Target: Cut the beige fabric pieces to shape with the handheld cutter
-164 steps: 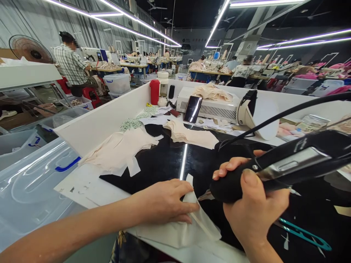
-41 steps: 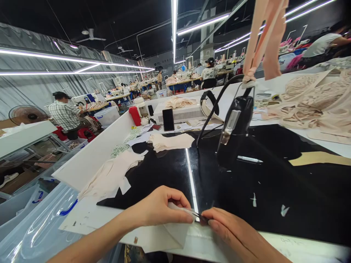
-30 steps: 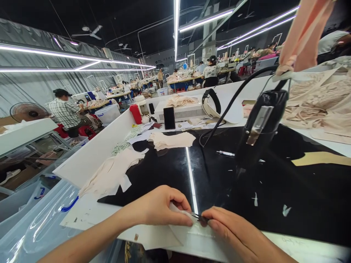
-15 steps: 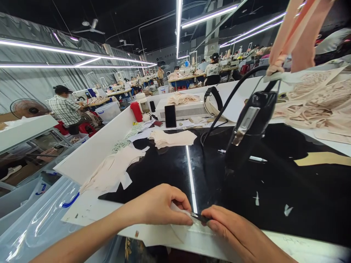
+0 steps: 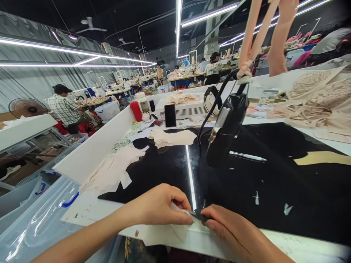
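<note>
My left hand point(image 5: 167, 206) is closed, thumb against fingers, on a pale piece of fabric point(image 5: 164, 233) at the table's front edge. The fabric hangs partly below the hand. Close by on the right, my right hand point(image 5: 227, 226) grips small dark snips point(image 5: 199, 216), mostly covered by the fingers. Their narrow metal tip points left and reaches the fabric by my left thumb. Beyond the hands, a black hand-held device point(image 5: 226, 128) with a metal plate hangs from knotted pink fabric strips point(image 5: 253, 44).
Stacked pale fabric pieces point(image 5: 172, 138) and a looser pile point(image 5: 112, 166) lie on the black tabletop point(image 5: 164, 171). A pen point(image 5: 248, 156), white scraps point(image 5: 287, 209) and a phone point(image 5: 170, 116) are farther off. A clear bin point(image 5: 41, 219) stands at left. Co-workers sit in the background.
The hanging black device and its pink strips have swung left, uncovering more of the pen. Both hands stay nearly in place, with the snips shifting only slightly at the fabric.
</note>
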The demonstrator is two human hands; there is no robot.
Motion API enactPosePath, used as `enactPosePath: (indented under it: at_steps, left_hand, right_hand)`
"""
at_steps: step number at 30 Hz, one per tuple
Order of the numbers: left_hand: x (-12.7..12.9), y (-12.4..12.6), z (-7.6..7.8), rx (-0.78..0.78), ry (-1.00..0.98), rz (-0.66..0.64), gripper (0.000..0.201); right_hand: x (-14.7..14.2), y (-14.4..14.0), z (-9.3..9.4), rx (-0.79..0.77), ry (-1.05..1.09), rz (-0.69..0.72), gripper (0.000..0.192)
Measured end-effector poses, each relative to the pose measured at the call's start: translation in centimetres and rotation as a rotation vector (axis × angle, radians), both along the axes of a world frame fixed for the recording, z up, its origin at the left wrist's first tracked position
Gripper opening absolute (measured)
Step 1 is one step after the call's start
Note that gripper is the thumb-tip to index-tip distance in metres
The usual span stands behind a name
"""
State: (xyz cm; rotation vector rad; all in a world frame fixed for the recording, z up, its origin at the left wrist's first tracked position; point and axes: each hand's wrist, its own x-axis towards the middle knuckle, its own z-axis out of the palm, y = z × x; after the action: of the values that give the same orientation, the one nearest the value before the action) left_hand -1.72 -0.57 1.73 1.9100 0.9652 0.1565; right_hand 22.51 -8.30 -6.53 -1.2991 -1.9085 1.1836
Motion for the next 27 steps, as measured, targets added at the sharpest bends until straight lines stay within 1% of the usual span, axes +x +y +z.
enactPosePath:
  at_steps: [3,6,10,12,16,20,22,27]
  left_hand:
    - [0.0,0.0,-0.1,0.011,-0.006,-0.001,0.013]
    - [-0.1,0.0,-0.2,0.012,-0.007,0.002,0.014]
    - [-0.1,0.0,-0.4,0.025,-0.017,0.003,0.014]
    - [-0.2,-0.1,-0.4,0.034,-0.018,0.001,0.014]
    - [-0.3,-0.1,-0.4,0.049,-0.007,0.009,0.013]
    - [-0.2,-0.1,-0.3,0.048,0.015,0.012,0.01]
    - [-0.2,-0.1,-0.3,0.051,0.027,0.013,0.009]
    - [-0.2,-0.3,-0.6,0.077,0.018,0.014,0.009]
  right_hand:
    - [0.0,0.0,-0.3,0.011,-0.006,0.001,0.051]
    - [0.2,0.3,-1.0,0.061,-0.022,-0.001,0.05]
    - [0.5,0.7,-1.8,0.064,-0.06,0.055,0.046]
    - [0.4,0.7,-1.7,0.063,-0.053,0.055,0.046]
    - [-0.1,0.0,-1.0,0.085,-0.015,-0.031,0.046]
    - [-0.5,-0.4,-0.6,0.097,-0.027,-0.06,0.045]
    - [-0.5,-0.4,-0.6,0.105,-0.041,-0.058,0.046]
    - [-0.5,0.0,-0.6,0.11,-0.075,0.012,0.045]
